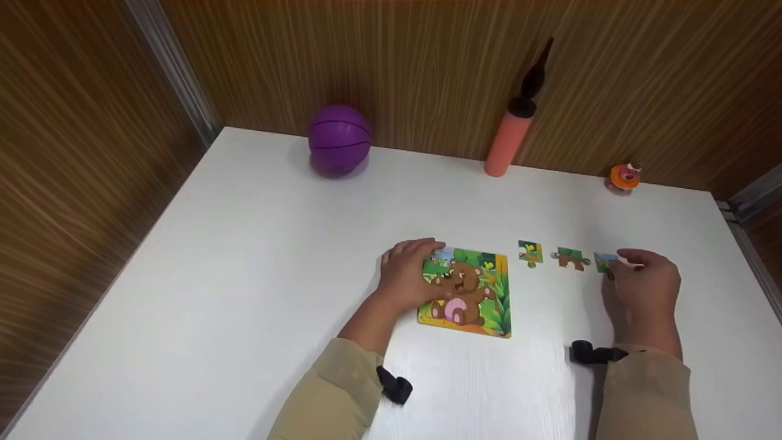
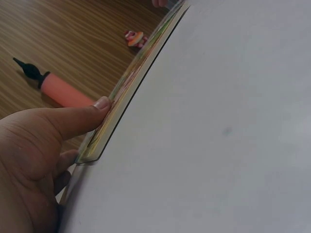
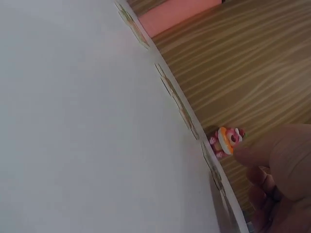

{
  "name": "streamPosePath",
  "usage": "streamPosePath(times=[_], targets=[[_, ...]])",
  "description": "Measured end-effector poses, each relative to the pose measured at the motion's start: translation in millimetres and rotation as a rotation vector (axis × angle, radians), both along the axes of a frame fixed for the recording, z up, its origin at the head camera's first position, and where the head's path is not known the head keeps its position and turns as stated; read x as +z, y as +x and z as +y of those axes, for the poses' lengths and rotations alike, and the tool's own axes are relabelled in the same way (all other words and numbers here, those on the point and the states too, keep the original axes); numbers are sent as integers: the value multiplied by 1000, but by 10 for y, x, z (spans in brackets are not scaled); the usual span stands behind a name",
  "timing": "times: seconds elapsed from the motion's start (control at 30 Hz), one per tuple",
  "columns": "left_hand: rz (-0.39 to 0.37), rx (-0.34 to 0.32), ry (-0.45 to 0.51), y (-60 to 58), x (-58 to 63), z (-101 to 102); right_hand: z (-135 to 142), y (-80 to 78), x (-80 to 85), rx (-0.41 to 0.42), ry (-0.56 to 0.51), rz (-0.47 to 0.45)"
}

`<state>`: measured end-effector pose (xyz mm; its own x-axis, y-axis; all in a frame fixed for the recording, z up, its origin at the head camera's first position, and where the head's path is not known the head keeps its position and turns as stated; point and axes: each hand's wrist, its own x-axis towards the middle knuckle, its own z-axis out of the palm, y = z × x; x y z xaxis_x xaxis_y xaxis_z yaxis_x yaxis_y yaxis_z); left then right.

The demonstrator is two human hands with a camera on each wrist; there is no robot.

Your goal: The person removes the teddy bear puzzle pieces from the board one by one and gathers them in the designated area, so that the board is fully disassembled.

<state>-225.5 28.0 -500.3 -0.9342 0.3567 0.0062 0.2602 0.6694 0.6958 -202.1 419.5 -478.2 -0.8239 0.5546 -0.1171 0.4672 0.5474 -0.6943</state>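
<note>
A square jigsaw puzzle with a brown bear picture lies on the white table. My left hand holds it at its left side, the thumb over the picture and the fingers at the edge and upper corner. Three loose jigsaw pieces lie in a row to its right: one with a yellow bird, a brown and green one and a blue and green one. My right hand is at the last piece, thumb and index finger apart; in the right wrist view that piece lies flat beside the hand.
Along the back wall stand a purple ball, a pink hand pump with a black nozzle, and a small toy figure with an orange ring. Wood-grain panels border the table at the back and sides.
</note>
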Motion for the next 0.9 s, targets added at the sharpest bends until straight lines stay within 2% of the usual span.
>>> streamPosePath(times=[0.13,0.3,0.7,0.9], targets=[[10,-12,7,13,3,-21,-113,-17,67,32,-39,-12],[9,-11,5,10,10,-24,-248,-49,130,136,-42,-28],[4,-12,-14,6,29,-25,-473,-91,261,468,-14,-116],[7,-7,-17,0,0,-43,-721,-97,334,634,-15,-183]])
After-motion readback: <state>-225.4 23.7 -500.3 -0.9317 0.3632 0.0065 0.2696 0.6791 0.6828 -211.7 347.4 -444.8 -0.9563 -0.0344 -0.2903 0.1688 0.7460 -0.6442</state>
